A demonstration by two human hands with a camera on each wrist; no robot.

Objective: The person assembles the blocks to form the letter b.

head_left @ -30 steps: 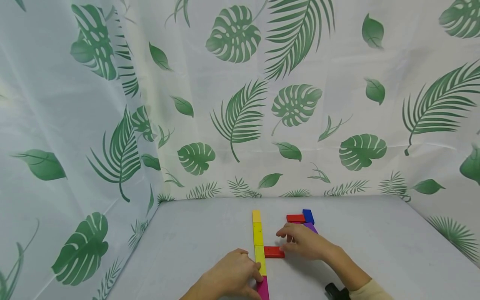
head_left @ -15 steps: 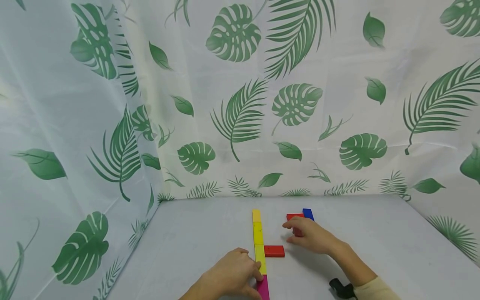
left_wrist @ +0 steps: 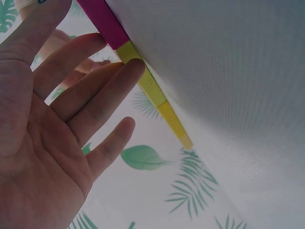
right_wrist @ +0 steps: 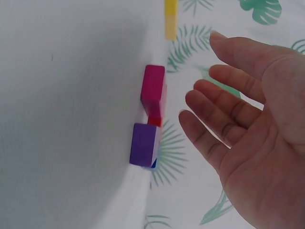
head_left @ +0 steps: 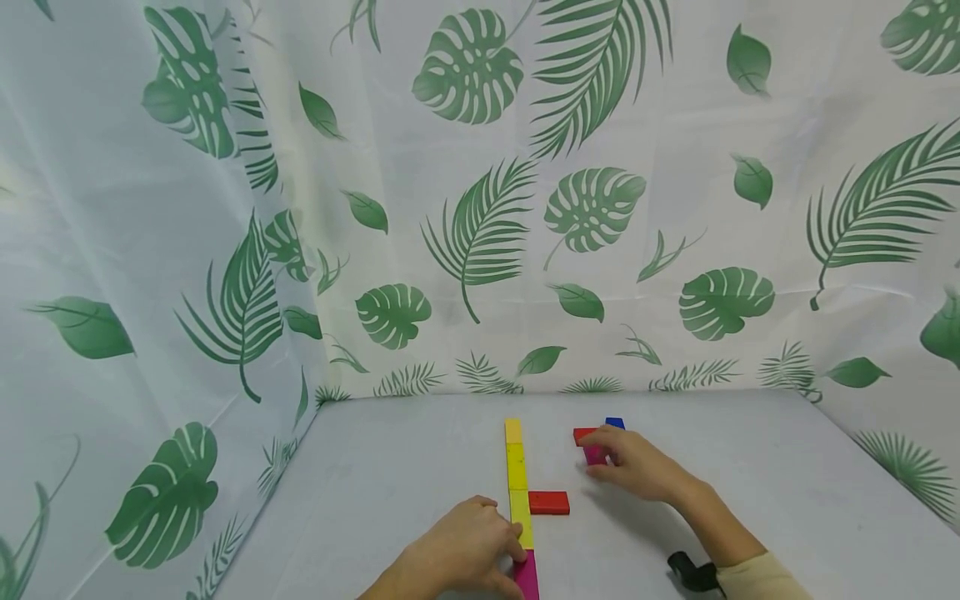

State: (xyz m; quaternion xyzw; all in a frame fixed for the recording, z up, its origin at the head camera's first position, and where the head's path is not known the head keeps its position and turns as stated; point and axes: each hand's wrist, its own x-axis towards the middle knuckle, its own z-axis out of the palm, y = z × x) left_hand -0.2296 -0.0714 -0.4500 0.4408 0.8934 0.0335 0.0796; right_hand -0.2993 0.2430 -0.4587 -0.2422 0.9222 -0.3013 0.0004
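A straight row of yellow blocks (head_left: 517, 467) runs along the table, with a magenta block (head_left: 527, 575) at its near end. My left hand (head_left: 461, 550) is beside this near end, its fingertips at the yellow and magenta blocks; the left wrist view shows the fingers mostly extended. A red block (head_left: 549, 502) lies crosswise against the row's right side. My right hand (head_left: 637, 465) hovers over a small group of blocks farther right, holding nothing. In the right wrist view a second magenta block (right_wrist: 153, 88) and a purple block (right_wrist: 144, 144) stand apart from its loosely bent fingers.
Another red block (head_left: 583, 436) and a blue block (head_left: 615, 422) lie at the back of the right group. A black device (head_left: 692, 573) sits at the right wrist. White leaf-print curtains (head_left: 495, 350) border the table (head_left: 405, 450) at the back and sides.
My right hand has drawn away from the crosswise red block and moved right and back, over the group of blocks. My left hand stays in place, and the row has not moved.
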